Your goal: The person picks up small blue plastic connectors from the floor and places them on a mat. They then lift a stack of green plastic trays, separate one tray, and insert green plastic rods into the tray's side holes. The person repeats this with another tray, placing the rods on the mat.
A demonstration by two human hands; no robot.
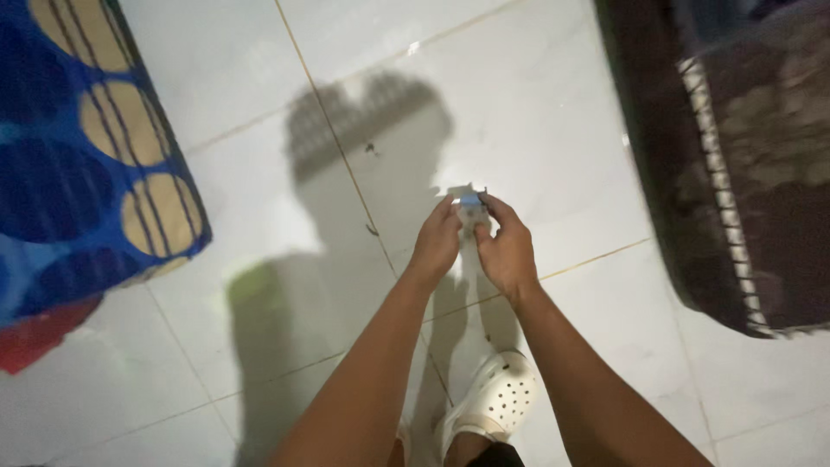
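Both hands meet over the white tiled floor [553, 112], near the middle of the view, and pinch one small object [471, 206] between their fingertips. Left hand [437, 242] closes on it from the left, with its fingers curled round the near side; right hand [506, 246] closes on it from the right, thumb and forefinger up at the top edge. That object is small and pale with a blue patch on its upper face and a thin dark bit sticking out at its far right corner; it is too small and blurred to tell what it is, and its long axis cannot be made out, though the blue face is turned up toward the camera. It is held in the air above the tiles, touching only the fingers. Nothing in view is a container with contents that can be seen. Directly below the arms, near the bottom edge, a white clog [497, 398] with holes stands on the floor, toe pointing far. Shadows of the arms and body fall across the tiles to the left and far side of the hands. Well apart on the left lies a blue cloth [78, 182] with tan circles, with a red piece [35, 333] under its near edge. Well apart on the right lies a dark rug [761, 173] with a pale woven strip.
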